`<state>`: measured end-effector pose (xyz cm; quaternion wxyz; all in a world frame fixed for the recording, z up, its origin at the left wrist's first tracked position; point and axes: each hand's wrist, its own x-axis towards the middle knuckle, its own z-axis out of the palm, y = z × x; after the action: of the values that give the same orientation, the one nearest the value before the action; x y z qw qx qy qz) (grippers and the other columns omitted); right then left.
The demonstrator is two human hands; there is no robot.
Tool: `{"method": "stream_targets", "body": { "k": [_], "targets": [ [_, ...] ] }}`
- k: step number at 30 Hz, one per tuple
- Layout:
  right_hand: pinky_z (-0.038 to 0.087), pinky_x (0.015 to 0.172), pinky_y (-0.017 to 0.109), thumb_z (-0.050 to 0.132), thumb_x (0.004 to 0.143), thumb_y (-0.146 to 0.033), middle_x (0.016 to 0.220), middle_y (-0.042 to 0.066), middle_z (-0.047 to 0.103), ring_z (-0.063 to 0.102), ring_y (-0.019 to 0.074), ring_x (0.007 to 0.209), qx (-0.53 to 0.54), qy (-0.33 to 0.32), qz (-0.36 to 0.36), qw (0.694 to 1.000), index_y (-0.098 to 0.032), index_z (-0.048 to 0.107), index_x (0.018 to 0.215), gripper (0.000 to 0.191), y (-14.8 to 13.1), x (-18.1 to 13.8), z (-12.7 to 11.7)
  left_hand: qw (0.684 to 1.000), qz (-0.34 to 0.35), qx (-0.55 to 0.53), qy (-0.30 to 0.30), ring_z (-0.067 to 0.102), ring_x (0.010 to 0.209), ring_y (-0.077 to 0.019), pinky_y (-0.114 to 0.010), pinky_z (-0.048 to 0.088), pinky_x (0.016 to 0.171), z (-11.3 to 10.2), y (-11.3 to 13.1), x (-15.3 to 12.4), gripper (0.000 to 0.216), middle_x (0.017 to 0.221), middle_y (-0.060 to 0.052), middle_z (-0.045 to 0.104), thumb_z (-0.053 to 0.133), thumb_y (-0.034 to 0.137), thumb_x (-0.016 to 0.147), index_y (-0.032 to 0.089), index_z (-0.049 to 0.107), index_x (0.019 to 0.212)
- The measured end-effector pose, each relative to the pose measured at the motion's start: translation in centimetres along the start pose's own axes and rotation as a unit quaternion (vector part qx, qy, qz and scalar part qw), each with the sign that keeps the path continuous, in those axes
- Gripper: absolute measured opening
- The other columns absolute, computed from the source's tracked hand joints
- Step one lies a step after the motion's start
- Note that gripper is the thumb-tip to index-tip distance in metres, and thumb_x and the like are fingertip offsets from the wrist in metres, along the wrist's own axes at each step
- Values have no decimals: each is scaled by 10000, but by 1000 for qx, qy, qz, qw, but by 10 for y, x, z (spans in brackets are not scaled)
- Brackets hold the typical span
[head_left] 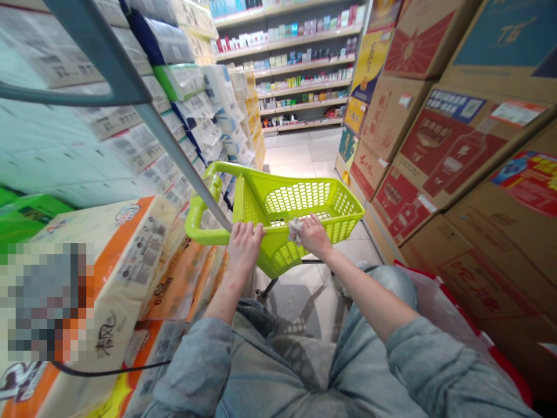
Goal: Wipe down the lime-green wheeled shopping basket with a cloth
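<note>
A lime-green plastic shopping cart (278, 255) stands crosswise in front of my knees, its perforated basket to the right and its handle (196, 217) to the left. My left hand (244, 247) has its fingers curled over the cart's near rim, close to the foot of a grey pole (185, 161). Farther right along that rim, my right hand (317, 237) holds a crumpled whitish cloth (296, 230) against the green plastic. The cloth is partly covered by the fingers, and I cannot tell if it is fabric or paper.
Packs of tissue paper (130, 249) are stacked along my left, with a pixelated patch over one. Printed cardboard cartons (456, 139) rise on the right. Shelves (300, 61) with small boxed goods stand at the far end of the tiled floor (300, 148). A black cable (117, 370) runs at lower left.
</note>
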<state>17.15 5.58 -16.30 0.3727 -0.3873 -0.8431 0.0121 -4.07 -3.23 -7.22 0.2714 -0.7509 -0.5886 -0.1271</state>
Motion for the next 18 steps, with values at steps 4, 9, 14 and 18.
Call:
{"method": "stream_targets", "body": {
  "k": [4,9,14,18],
  "targets": [
    [271,1094,500,435,894,-221,1018,121,635,521,260,1064,-38,42,69,996,-176,602,1059,239,10,-3,-4,1000,-8,-22,8,536,913,-247,-397,305,990,2,7,3,293,855,-101,601,357,270,946,143,588,1076],
    [279,1082,501,382,920,-220,1082,120,623,513,252,1083,-17,90,124,988,-178,586,1068,256,-30,10,10,999,-19,-34,16,536,881,-250,-407,348,942,7,19,12,280,826,-103,595,341,271,948,141,587,975],
    [290,1091,460,377,917,-190,1075,116,633,536,230,1059,-15,50,57,997,-159,588,1053,253,-53,23,16,999,-12,-26,32,548,875,-239,-402,365,950,8,23,15,278,808,-93,588,336,262,948,138,585,935],
    [280,1100,450,394,916,-187,1042,106,636,544,222,1041,-61,15,22,998,-166,588,1044,233,-28,16,4,998,23,-44,49,565,903,-222,-403,354,1003,10,17,11,268,841,-88,612,350,219,938,134,589,1024]
  ]
}}
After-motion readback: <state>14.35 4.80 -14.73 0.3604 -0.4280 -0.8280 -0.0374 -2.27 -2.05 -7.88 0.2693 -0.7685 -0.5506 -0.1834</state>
